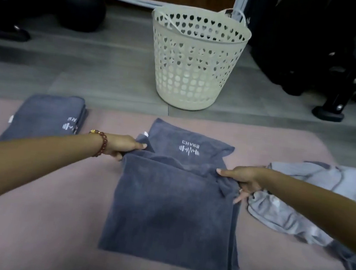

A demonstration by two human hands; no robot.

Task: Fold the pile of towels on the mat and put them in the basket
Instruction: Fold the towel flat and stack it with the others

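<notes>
basket [195, 65] of cream plastic stands upright on the grey plank floor [103, 74] just beyond the far edge of the mat [50, 220]. it is round and tapers toward its base, its wall pierced all over with heart-shaped holes, with 2 loop handles at the rim. only the upper inside wall shows through the mouth; what lies at the bottom cannot be told from this angle.

the mat is dusty pink, flat and smooth, with a rounded far right corner. a dark grey towel [169, 212] lies across its middle, thick and plush with a short terry nap, its near part doubled over into a neat rectangle. its far part lies flat and bears a white stitched logo [189, 149] of a barbell with a pulse line under some lettering.

the left hand [124, 146] pinches the left end of the fold edge, thumb on top and fingers curled beneath the cloth. a bracelet [102, 143] of dark red beads circles that wrist. the right hand [241, 178] grips the right end of the same edge, thumb on top and fingers tucked under, the cloth bunched there.

on the far left of the mat sits a folded towel stack [47, 116] of the same dark grey cloth, squared off, with part of the same white logo showing. on the right, just beside the right hand, lies a crumpled heap of light grey towels [313, 196] with darker trim, soft and creased. dark, blurred equipment [317, 51] stands on the floor behind.
</notes>
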